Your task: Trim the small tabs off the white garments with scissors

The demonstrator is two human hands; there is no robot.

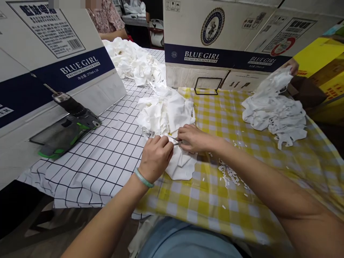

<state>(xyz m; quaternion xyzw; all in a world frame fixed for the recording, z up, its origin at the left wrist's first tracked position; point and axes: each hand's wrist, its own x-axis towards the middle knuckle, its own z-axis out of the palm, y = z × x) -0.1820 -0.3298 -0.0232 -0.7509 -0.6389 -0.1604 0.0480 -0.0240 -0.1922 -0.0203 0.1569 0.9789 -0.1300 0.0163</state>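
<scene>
White cloth [180, 163] lies bunched before me where two checked table covers meet. My left hand [156, 157], with a pale green bangle on its wrist, is closed on the cloth's left side. In my right hand [191, 139] is a small pair of scissors [177, 142], its blades pointing left to the cloth by my left fingers. Whether the blades touch the fabric I cannot tell. A larger heap of white cloth [165, 111] lies just beyond both hands. Small white snippets [228, 173] are scattered on the yellow checked cover beneath my right forearm.
A cordless drill [72, 118] leans at the left by a beer carton [80, 68]. Another carton [215, 53] stands at the back, a black wire stand [206, 86] before it. More white cloth is piled at the back [137, 61] and right [274, 111]. Other people are partly visible.
</scene>
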